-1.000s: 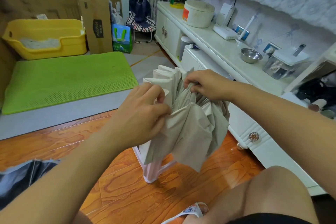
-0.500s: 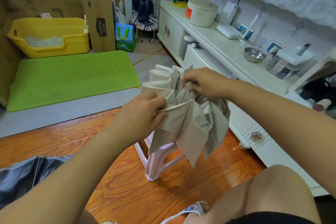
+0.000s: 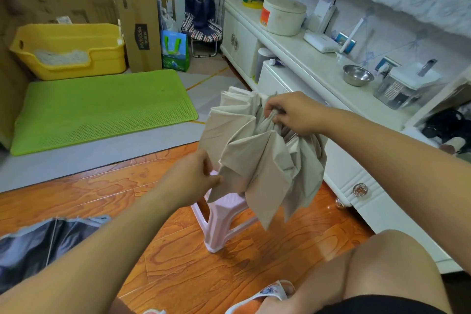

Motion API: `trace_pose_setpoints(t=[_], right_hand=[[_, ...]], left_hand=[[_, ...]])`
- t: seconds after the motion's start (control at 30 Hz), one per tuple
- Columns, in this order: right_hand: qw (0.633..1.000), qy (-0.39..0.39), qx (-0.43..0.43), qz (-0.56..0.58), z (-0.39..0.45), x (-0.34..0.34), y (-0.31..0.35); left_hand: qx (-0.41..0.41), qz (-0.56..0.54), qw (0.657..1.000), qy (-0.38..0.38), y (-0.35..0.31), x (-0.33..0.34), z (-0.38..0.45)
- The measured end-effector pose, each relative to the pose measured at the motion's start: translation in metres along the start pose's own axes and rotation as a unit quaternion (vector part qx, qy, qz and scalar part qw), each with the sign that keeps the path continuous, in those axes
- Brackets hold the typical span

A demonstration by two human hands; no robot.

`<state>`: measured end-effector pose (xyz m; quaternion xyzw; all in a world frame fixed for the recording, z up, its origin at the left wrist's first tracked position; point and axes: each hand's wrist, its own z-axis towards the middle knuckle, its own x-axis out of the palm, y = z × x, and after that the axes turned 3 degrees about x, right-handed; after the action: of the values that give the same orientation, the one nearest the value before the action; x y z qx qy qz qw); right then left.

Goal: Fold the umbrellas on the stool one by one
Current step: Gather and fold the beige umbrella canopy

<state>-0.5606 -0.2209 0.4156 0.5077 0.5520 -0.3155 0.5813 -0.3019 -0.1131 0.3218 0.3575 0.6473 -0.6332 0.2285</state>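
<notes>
Fingers of my left hand [image 3: 196, 176] have slid down from the bunched top of the beige umbrella [image 3: 257, 160] to the lower edge of one panel, where they now pinch the cloth and draw that flap out toward me. My right hand [image 3: 293, 116] has not let go: it stays clenched around the gathered fabric near the middle of the canopy, carrying the whole umbrella in the air above the pink stool [image 3: 221, 219], which shows beneath the hanging flaps and does not seem to touch them.

With the left hand lower, the pleats have opened out into a looser fan than a moment ago, several panels hanging free and pointed downward. I read this as the sorting step: each flap has to be pulled flat and laid one way before the canopy can be wrapped, so this first umbrella is partway done, not yet rolled or strapped.

Off to my left, a dark umbrella [image 3: 43, 245] lies spread on the wooden floor [image 3: 178, 262], apparently still waiting its turn.
</notes>
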Motion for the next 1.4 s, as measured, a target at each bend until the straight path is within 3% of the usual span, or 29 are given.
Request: trace_pose_setpoints(t=[0.1,0.2,0.3,0.43,0.57,0.73,0.83,0.97,1.1,1.2,1.27,1.4], right_hand=[[0.999,-0.014,0.042,-0.003,0.002,0.000,-0.007],[0.996,-0.033,0.081,0.006,0.002,0.000,-0.011],[0.995,-0.047,0.085,-0.004,-0.003,0.000,-0.007],[0.997,-0.044,0.060,0.032,-0.008,0.005,-0.001],[0.994,-0.005,0.042,0.101,-0.022,-0.001,0.004],[0.998,0.028,-0.050,0.030,-0.025,-0.002,0.008],[0.997,0.014,-0.076,-0.029,-0.016,0.002,0.011],[0.997,-0.021,-0.058,-0.051,-0.013,0.007,0.011],[0.997,-0.036,-0.049,-0.040,-0.016,0.008,0.009],[0.997,-0.037,-0.040,-0.046,-0.015,0.008,0.007],[0.998,-0.044,-0.030,-0.041,-0.015,0.008,0.005],[0.999,-0.033,-0.030,-0.010,-0.018,0.004,0.010]], left_hand=[[0.036,-0.068,0.994,-0.074,0.004,0.012,0.004],[0.073,-0.164,0.979,-0.098,-0.001,0.021,0.004],[0.152,-0.162,0.966,-0.130,-0.023,0.022,0.012],[0.096,-0.268,0.940,-0.188,-0.043,0.012,0.046],[0.092,-0.232,0.953,-0.173,-0.038,0.001,0.072],[0.137,-0.264,0.951,-0.089,-0.044,-0.002,0.075],[0.157,-0.250,0.951,-0.093,-0.048,0.003,0.076],[0.120,-0.260,0.956,-0.070,-0.041,0.002,0.070],[0.018,-0.117,0.991,-0.059,-0.014,0.006,0.057],[0.002,-0.073,0.995,-0.067,0.002,0.007,0.051],[-0.015,-0.078,0.994,-0.077,0.012,0.005,0.048],[-0.041,-0.201,0.978,-0.049,0.028,0.007,0.039]])
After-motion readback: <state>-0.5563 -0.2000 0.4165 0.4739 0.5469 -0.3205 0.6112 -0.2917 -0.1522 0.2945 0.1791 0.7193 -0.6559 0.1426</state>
